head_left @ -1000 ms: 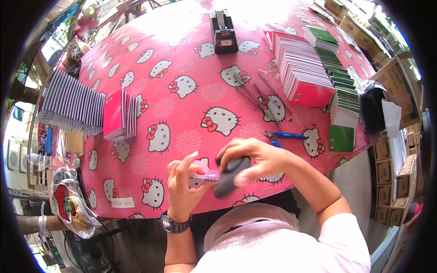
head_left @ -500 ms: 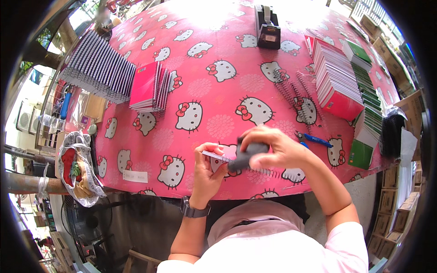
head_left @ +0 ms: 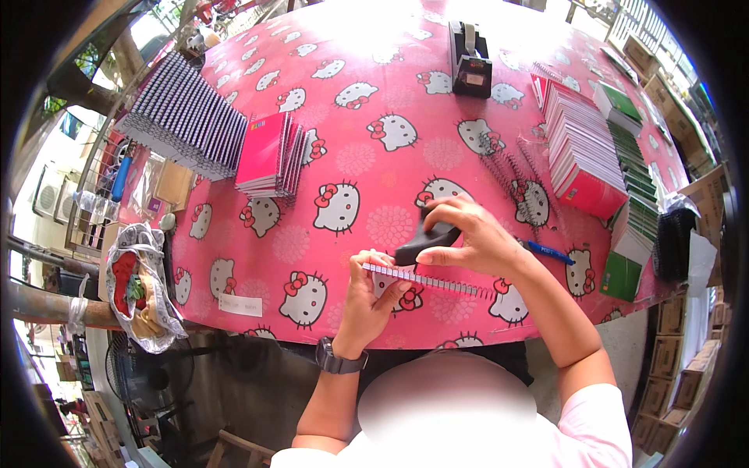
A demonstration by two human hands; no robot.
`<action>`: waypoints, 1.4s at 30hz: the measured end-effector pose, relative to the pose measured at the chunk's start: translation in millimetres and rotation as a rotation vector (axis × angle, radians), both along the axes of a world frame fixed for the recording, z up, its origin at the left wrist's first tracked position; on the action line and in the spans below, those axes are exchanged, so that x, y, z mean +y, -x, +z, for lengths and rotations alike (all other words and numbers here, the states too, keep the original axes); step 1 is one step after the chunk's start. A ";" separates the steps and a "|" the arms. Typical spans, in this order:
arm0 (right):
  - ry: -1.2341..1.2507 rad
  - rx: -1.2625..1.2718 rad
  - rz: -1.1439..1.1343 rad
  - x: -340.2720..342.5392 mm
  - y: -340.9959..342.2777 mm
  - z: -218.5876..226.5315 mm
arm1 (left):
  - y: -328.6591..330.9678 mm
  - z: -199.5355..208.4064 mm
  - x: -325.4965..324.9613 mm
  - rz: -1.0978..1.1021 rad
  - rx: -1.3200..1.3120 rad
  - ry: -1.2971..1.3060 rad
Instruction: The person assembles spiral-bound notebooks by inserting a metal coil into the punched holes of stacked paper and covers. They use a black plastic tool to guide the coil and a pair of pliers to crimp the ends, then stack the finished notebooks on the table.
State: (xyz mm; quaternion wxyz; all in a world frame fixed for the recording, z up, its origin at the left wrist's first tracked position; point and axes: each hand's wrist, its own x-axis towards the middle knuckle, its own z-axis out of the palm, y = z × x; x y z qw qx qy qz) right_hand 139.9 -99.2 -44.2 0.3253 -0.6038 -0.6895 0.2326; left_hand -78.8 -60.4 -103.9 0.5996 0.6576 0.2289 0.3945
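Note:
Near the table's front edge, my left hand (head_left: 368,308) grips a thin notebook (head_left: 384,274) tilted almost edge-on, its spine toward me. A wire spiral coil (head_left: 460,288) runs along that spine and sticks out past it to the right. My right hand (head_left: 472,238) is closed round a black hand-held tool (head_left: 424,242), whose blunt end sits just beyond the notebook's spine; whether they touch I cannot tell. What the tool is exactly does not show. To the right lies a blue-handled tool (head_left: 550,252), partly behind my right forearm.
Pink bound notebooks (head_left: 265,156) stand beside a long row of spiral-bound ones (head_left: 187,117) at the left. Loose coils (head_left: 511,175) lie right of centre. Pink-covered page stacks (head_left: 581,148) and green ones (head_left: 624,277) line the right. A black tape dispenser (head_left: 470,74) stands at the back.
The black tool has moved up and slightly right, off the front of the notebook, so the spine and coil now show. My view has shifted slightly.

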 end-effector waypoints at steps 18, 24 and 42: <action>-0.338 0.136 -0.053 -31.8 31.3 33.0 | -30.0 45.6 -5.3 0.104 -0.209 0.119; -0.246 0.293 -0.060 -35.2 35.0 36.9 | -28.9 45.8 -8.8 0.102 -0.232 0.059; -0.386 0.051 0.011 -23.2 34.4 43.3 | -27.7 42.6 -8.8 0.133 -0.113 -0.179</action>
